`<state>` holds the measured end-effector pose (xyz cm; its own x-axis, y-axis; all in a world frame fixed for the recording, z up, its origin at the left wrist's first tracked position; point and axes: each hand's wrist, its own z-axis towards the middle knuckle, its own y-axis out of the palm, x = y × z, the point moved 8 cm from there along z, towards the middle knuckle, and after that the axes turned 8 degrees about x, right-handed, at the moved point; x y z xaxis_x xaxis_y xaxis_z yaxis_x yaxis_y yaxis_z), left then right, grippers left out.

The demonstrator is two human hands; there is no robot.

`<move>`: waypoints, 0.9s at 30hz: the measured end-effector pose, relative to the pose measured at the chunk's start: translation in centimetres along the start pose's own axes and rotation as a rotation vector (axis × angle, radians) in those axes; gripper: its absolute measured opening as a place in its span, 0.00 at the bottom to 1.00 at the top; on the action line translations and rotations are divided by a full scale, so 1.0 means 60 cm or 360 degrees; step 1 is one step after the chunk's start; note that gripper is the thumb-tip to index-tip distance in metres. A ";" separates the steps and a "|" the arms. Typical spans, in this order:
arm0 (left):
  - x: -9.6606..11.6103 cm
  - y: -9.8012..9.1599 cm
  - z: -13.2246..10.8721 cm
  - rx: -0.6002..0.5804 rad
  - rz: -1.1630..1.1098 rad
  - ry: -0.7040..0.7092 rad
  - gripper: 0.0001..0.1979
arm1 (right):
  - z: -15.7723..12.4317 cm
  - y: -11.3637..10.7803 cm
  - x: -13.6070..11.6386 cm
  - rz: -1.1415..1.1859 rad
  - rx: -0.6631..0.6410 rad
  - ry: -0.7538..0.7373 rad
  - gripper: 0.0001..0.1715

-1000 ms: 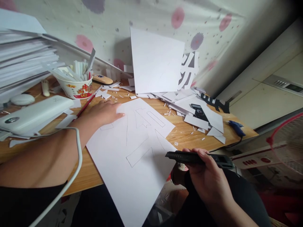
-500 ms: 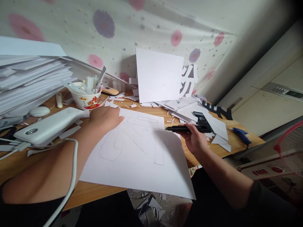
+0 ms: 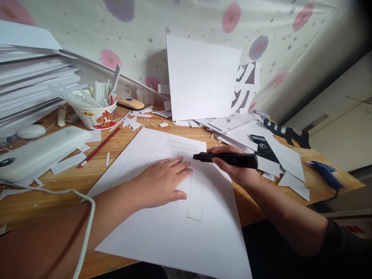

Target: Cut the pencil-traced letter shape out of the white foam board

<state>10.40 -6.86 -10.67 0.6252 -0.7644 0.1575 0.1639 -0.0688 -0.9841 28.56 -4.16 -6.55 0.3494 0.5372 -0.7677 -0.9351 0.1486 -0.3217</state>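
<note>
A white board sheet [image 3: 171, 240] lies on the desk with pencil-drawn character outlines across it. My left hand [image 3: 162, 180] rests flat on the sheet with its fingers spread, covering part of the outlines. In my right hand [image 3: 236, 170] is a black utility knife [image 3: 232, 159], held nearly level and pointing left. The knife's tip is at the drawn lines, just right of my left fingertips; I cannot tell whether it cuts into the surface.
A red pencil [image 3: 100, 146], white power bank [image 3: 43, 151] and paper bowl of strips [image 3: 97, 118] are on the left. Behind stands a white panel [image 3: 203, 79]. Scraps [image 3: 232, 131], a black device [image 3: 265, 147] and a blue glue gun [image 3: 325, 174] are on the right.
My left hand has moved from the sheet's upper left edge onto its middle, uncovering the red pencil. The knife has come left to the drawn lines. The view has shifted closer.
</note>
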 end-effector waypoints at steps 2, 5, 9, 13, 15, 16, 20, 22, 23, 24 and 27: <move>-0.002 0.003 0.001 -0.0010 0.0003 -0.0009 0.33 | 0.003 0.004 0.004 0.0044 -0.0052 -0.0017 0.08; -0.003 0.007 0.002 -0.0030 -0.0003 -0.0015 0.33 | 0.006 0.008 0.008 0.0088 -0.0095 -0.0030 0.08; -0.004 0.010 0.003 -0.0072 -0.0016 -0.0033 0.34 | 0.007 0.009 0.016 0.0100 -0.0120 -0.0005 0.09; -0.005 0.011 0.004 -0.0079 -0.0015 -0.0038 0.34 | 0.006 0.010 0.020 0.0074 -0.0134 0.0026 0.09; -0.005 0.011 0.004 -0.0071 -0.0012 -0.0032 0.34 | 0.006 0.010 0.022 0.0074 -0.0114 0.0047 0.08; -0.004 0.011 0.004 -0.0067 -0.0008 -0.0027 0.34 | 0.005 0.010 0.022 0.0077 -0.0103 0.0053 0.08; -0.002 0.010 0.003 -0.0064 0.0003 -0.0010 0.34 | 0.005 0.011 0.017 0.0063 -0.0079 0.0031 0.08; -0.001 0.009 0.002 -0.0057 0.0004 -0.0001 0.34 | 0.005 0.012 0.013 0.0035 -0.0078 0.0002 0.08; -0.001 0.009 0.002 -0.0050 0.0002 0.0003 0.34 | 0.004 0.012 0.012 0.0018 -0.0079 -0.0010 0.08; -0.001 0.009 0.002 -0.0042 0.0001 0.0008 0.34 | 0.004 0.013 0.011 0.0002 -0.0081 -0.0019 0.09; -0.001 0.008 0.002 -0.0019 -0.0001 0.0016 0.34 | 0.003 0.014 0.009 -0.0031 -0.0084 -0.0028 0.09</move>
<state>10.52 -6.75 -11.13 0.6173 -0.7708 0.1574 0.1553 -0.0768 -0.9849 27.99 -3.62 -7.14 0.3661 0.5494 -0.7510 -0.9235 0.1154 -0.3658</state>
